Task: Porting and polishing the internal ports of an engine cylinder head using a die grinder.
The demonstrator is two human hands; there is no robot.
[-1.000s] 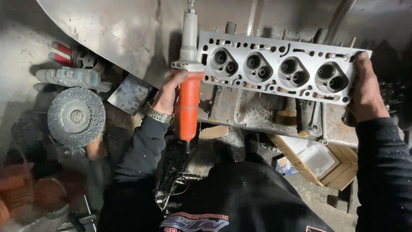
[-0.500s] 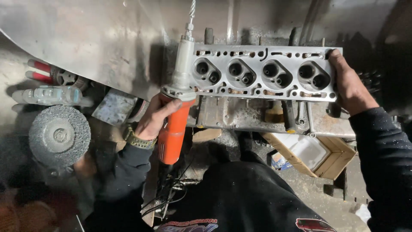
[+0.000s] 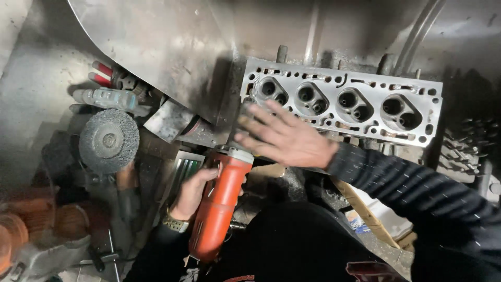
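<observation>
A grey metal cylinder head (image 3: 344, 102) with a row of round chambers stands on edge in front of me. My left hand (image 3: 194, 192) grips an orange power grinder (image 3: 222, 204), held low beside my lap below the head's left end. My right hand (image 3: 284, 137) reaches across with fingers spread, over the lower left part of the cylinder head's face. Whether the fingertips touch the metal is unclear because of blur. A dark striped sleeve (image 3: 417, 190) covers my right arm.
A curved sheet of metal (image 3: 167, 47) leans behind the head at upper left. A grey abrasive wheel (image 3: 108, 141) lies at left, with a plastic bottle (image 3: 107, 97) and red-handled tools (image 3: 102, 73) above it. An open cardboard box (image 3: 378, 216) sits at lower right.
My left hand has lowered the grinder away from the head's left end. My right hand let go of the head's right end and swept across to its left part.
</observation>
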